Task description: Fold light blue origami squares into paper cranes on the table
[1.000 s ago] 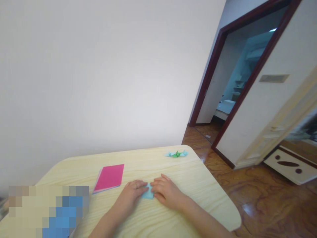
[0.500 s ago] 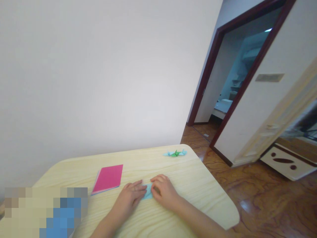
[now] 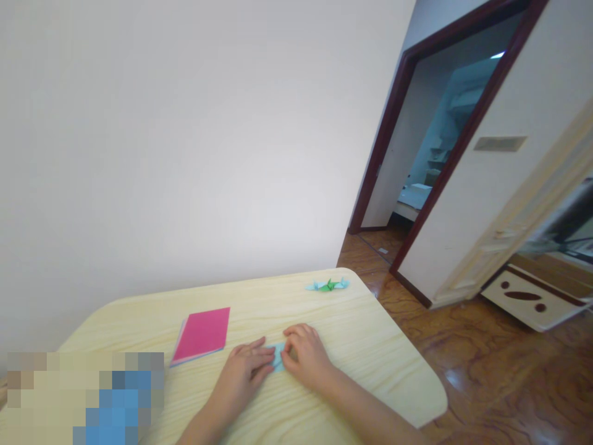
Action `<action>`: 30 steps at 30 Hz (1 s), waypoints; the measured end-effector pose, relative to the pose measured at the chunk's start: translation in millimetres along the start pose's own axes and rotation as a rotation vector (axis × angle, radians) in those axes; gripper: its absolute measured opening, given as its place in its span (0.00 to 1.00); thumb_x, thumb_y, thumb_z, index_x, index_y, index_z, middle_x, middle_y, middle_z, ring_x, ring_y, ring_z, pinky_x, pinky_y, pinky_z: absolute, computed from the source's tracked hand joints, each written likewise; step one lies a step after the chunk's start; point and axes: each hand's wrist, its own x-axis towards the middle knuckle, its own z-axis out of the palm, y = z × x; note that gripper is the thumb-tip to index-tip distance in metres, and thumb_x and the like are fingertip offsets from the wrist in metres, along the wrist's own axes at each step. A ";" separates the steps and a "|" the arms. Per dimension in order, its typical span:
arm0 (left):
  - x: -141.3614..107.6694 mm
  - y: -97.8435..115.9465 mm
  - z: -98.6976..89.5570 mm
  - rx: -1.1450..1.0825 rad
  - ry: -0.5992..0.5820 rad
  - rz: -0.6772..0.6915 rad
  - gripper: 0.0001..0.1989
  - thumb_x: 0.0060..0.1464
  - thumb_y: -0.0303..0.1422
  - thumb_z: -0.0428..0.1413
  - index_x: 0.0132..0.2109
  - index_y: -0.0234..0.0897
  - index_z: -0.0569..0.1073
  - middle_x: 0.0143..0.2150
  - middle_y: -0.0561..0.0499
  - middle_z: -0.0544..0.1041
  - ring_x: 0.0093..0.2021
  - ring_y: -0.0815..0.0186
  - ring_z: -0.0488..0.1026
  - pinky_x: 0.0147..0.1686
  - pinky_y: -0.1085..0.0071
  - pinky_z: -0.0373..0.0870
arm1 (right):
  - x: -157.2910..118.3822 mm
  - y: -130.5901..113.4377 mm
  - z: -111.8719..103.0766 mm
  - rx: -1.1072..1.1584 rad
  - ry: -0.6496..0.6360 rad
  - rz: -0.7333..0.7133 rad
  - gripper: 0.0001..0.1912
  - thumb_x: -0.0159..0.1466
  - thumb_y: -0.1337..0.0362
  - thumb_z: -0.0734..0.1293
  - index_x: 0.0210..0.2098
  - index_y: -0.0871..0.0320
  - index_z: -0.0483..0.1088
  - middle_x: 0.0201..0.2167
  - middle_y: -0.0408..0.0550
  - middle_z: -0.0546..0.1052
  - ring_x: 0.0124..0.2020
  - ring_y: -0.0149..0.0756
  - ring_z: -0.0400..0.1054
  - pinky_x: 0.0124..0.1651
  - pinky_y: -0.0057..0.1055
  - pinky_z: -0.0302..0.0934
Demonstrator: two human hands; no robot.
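Observation:
A small piece of light blue origami paper lies on the table between my two hands. My left hand rests at its left side, fingers stretched and fairly flat, with the fingertips touching the paper. At the right edge, my right hand has its thumb and curled fingers pinched on the paper. Both hands cover parts of the paper, so its full folded shape is hidden.
A stack of square paper with a pink sheet on top lies left of my hands. Small folded green and light blue paper figures sit near the far right edge of the wooden table. A wall stands behind; a blurred patch covers the lower left.
My left thumb has shifted slightly toward the paper. Otherwise both hands stay nearly in place on it, and the view has turned a little.

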 end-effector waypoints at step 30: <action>-30.8 12.7 -6.0 0.273 -0.135 0.220 0.27 0.59 0.40 0.46 0.63 0.45 0.48 0.62 0.49 0.59 0.60 0.57 0.57 0.56 0.56 0.57 | 2.0 2.8 5.3 0.026 0.044 0.098 0.07 0.52 0.70 0.67 0.30 0.56 0.65 0.38 0.47 0.70 0.43 0.40 0.61 0.47 0.36 0.55</action>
